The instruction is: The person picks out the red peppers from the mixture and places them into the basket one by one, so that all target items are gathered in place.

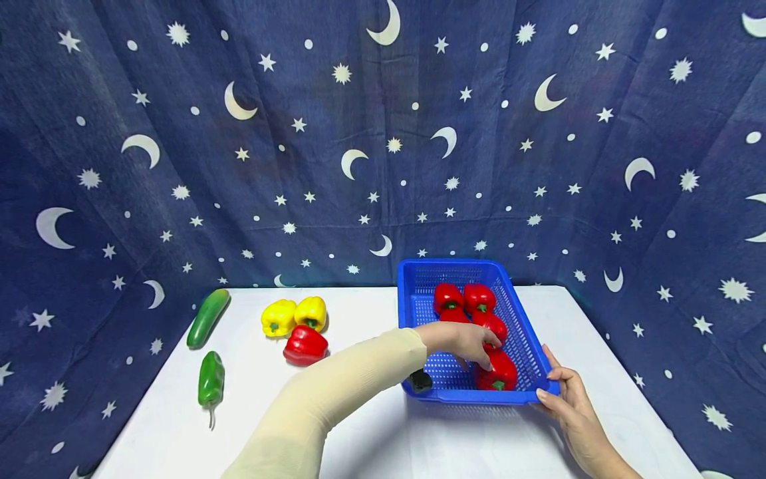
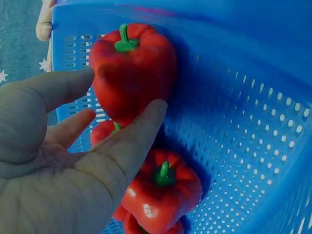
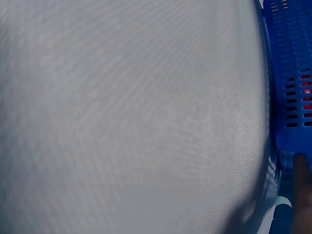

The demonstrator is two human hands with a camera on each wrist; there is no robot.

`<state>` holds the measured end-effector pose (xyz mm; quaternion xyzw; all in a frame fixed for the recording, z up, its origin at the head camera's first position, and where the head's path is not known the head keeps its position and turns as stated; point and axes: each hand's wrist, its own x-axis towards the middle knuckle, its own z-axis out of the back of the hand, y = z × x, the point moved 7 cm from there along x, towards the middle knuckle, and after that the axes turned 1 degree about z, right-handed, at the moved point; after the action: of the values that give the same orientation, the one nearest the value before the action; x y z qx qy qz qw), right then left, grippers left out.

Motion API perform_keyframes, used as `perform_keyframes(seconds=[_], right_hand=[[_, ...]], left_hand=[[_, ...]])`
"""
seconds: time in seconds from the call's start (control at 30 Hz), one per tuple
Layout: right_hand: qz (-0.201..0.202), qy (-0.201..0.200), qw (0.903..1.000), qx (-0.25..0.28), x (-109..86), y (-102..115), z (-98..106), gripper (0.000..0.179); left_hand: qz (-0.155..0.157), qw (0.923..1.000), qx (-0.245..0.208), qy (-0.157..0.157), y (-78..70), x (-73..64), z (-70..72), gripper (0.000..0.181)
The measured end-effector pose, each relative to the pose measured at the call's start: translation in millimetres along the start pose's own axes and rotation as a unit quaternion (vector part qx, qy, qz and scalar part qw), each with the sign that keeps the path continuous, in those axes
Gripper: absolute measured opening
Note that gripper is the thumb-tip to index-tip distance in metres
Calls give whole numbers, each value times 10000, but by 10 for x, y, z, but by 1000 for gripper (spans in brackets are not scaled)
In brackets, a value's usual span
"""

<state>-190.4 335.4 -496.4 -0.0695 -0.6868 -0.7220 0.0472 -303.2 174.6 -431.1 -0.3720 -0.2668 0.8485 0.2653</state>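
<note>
My left hand (image 1: 463, 342) reaches into the blue plastic basket (image 1: 467, 397), over the red bell pepper (image 1: 497, 372) in its front right corner. In the left wrist view the thumb and a finger lie spread, fairly straight, against that bell pepper (image 2: 136, 73), which has a green stem. Several more red bell peppers (image 1: 479, 297) rest behind it, partly covered by the hand. My right hand (image 1: 574, 402) grips the basket's front right corner, thumb on the rim and fingers along the outside. The right wrist view shows only one finger (image 3: 302, 195) at the basket's edge.
On the white table (image 1: 359, 426), left of the basket, lie two yellow bell peppers (image 1: 278, 318) and another red bell pepper (image 1: 306, 345). Farther left are a cucumber (image 1: 208, 319) and a green pepper (image 1: 211, 379). A starry blue curtain (image 1: 335, 166) surrounds the table's back and sides.
</note>
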Motion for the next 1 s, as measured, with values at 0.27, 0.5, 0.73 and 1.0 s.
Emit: perform_keyframes(seconds=[0.27, 0.5, 0.73, 1.0], right_hand=[[-95, -49, 9999, -104, -1, -13, 5, 26], [155, -12, 9998, -111, -3, -6, 5, 25], [215, -9, 9997, -92, -7, 17, -7, 24], [-60, -81, 9997, -216, -8, -19, 10, 25]], left_hand=[[112, 9975, -615, 340, 67, 75, -131, 52], [100, 9934, -1042, 468, 56, 77, -167, 55], [148, 9976, -560, 385, 49, -12, -59, 60], [-180, 9930, -1114, 347, 49, -115, 141, 60]])
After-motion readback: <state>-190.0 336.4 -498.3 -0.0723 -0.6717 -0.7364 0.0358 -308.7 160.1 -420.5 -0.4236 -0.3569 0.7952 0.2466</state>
